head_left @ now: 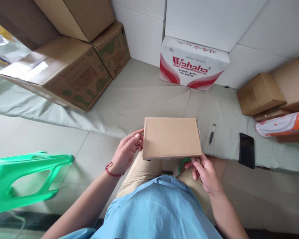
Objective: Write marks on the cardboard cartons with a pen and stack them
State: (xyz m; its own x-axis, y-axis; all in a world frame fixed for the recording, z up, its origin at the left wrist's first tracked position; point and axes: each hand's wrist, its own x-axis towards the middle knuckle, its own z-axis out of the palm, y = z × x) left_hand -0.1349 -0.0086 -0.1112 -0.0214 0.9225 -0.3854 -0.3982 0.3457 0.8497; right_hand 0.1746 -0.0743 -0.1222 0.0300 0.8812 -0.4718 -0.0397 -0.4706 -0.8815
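Note:
A plain brown cardboard box [171,136] lies flat, closed side up, above my lap at the front edge of the cloth-covered surface. My left hand [128,149], with a red cord at the wrist, grips its left edge, fingers partly curled and their tips partly hidden. At the lower right corner, my right hand [204,171] holds the box between thumb and bent fingers. What lies under the box is hidden.
Beyond the box stands a white and red Wahaba carton [191,64]. Large brown cartons [74,73] are at the left. Right of the box are a pen [212,134], a phone [247,150] and an orange-white bottle [284,124]. A green plastic stool [49,179] stands at lower left.

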